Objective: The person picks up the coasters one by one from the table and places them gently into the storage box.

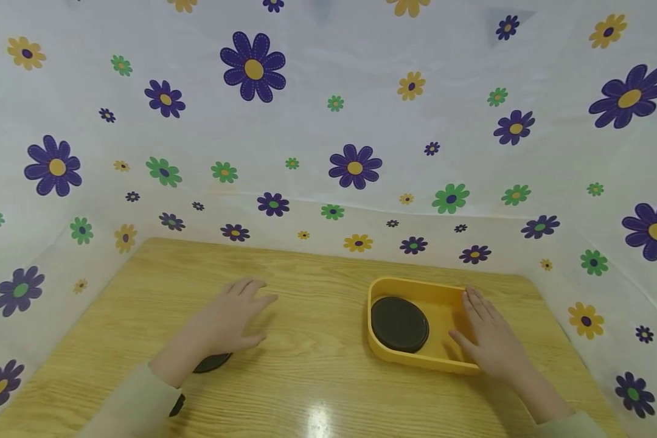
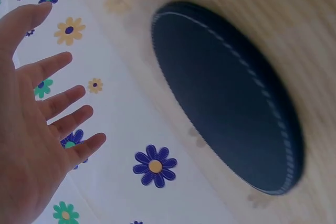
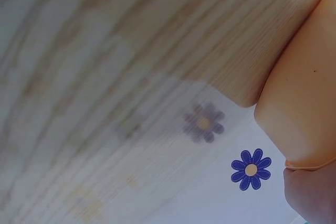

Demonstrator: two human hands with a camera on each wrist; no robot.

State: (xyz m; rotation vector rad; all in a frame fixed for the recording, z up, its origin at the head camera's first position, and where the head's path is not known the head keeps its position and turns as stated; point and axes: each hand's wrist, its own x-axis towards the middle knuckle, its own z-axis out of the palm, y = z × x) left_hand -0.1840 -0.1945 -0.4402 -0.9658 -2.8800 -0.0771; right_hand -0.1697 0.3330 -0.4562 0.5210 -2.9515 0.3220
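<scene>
My left hand (image 1: 227, 316) hovers over the left part of the table with its fingers spread and nothing in them. Below its wrist lies a round black coaster (image 1: 212, 363), mostly hidden by the arm in the head view. The left wrist view shows this coaster (image 2: 226, 98) whole, with pale stitching round its edge, apart from the hand (image 2: 42, 114). My right hand (image 1: 490, 337) rests at the right-hand rim of a yellow rectangular bin (image 1: 421, 363), fingers straight, thumb over the inside. Another black coaster (image 1: 399, 324) lies in the bin's left part.
The wooden table (image 1: 306, 322) bears the bin and the left coaster. White cloth (image 1: 301, 128) printed with flowers rises as a wall behind the table and along both sides. In the right wrist view, the bin's outer wall (image 3: 299, 93) fills the right edge.
</scene>
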